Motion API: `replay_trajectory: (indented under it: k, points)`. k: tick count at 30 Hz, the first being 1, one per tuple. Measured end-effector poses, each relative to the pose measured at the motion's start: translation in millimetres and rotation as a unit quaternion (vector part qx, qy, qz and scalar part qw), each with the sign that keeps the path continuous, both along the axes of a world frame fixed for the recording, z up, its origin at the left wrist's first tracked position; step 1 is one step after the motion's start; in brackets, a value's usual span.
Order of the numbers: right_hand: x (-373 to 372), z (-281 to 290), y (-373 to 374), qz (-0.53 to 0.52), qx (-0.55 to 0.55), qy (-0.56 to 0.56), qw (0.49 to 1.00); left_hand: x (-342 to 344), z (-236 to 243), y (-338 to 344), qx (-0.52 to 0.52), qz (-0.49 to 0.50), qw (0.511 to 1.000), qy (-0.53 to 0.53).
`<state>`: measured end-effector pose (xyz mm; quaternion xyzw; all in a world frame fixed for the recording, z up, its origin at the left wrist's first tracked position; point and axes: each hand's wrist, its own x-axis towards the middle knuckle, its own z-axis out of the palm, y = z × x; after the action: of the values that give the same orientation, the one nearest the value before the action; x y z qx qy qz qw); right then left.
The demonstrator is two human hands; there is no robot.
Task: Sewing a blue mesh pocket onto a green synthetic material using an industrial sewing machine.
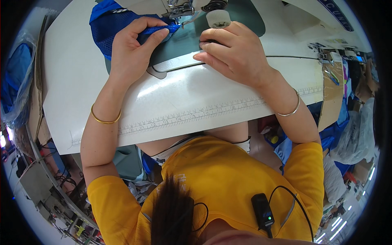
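My left hand [132, 53] pinches the folded edge of a blue mesh fabric piece [107, 29] at the sewing machine's presser foot [178, 21]. The fabric spreads to the left over the grey-green machine plate [177, 49]. My right hand [237, 57] is curled just right of the foot, below a white knob [218, 18]. Its index and middle fingers bend down over the plate, with the thumb stretched below them. Whatever may be between these fingertips is too small or hidden to make out.
The white table [183, 94] has a printed ruler along its front edge. Cardboard [330, 98] and small tools [332, 75] sit at the right, beside bags and blue cloth. A bagged blue bundle [16, 73] lies at the far left, near metal framing and cables.
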<state>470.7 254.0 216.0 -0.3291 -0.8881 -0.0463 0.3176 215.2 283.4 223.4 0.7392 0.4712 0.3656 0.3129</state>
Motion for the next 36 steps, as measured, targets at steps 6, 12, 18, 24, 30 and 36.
replay_trajectory:
  k: [6, 12, 18, 24, 30, 36]
  points:
    - [-3.8, 4.4, 2.1, -0.009, 0.001, 0.004, 1.0, -0.2, 1.2, 1.8, 0.015, 0.002, 1.0, 0.012]
    - [-4.5, 3.2, 5.0, -0.058, -0.06, 0.055, 0.995, -0.3, 0.1, 1.4, 0.013, -0.003, 1.0, -0.004]
    - [3.7, 18.2, 11.4, 0.096, -0.58, 0.363, 0.723, -0.6, -0.8, 1.3, 0.005, -0.006, 1.0, -0.011]
    - [-8.7, 11.1, -0.1, -0.034, -0.246, 0.088, 0.965, -1.9, -4.6, 2.9, 0.017, -0.011, 1.0, -0.016]
    - [-15.8, 2.2, 4.1, -0.102, 0.036, -0.106, 0.988, -1.1, -3.7, 2.2, 0.003, 0.006, 1.0, 0.0]
    - [-15.2, 2.7, 0.1, -0.112, -0.013, -0.088, 0.99, 0.2, -2.6, 1.9, 0.003, 0.0, 1.0, -0.01]
